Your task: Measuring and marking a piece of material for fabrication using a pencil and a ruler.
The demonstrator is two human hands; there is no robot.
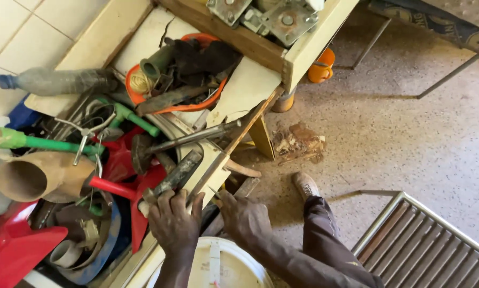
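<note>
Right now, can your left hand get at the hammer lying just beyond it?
Probably yes. The left hand rests on a dark tool, and the hammer lies on top of the pile just past its fingers, with nothing covering its handle. The right hand is off to the side.

We saw even, soft daylight across the scene, brightest on the speckled floor (410,133). Shadows stayed faint, deepest under the wooden shelf (250,40). The hands at the bottom were slightly smeared; straight lines bent gently near the corners.
</note>
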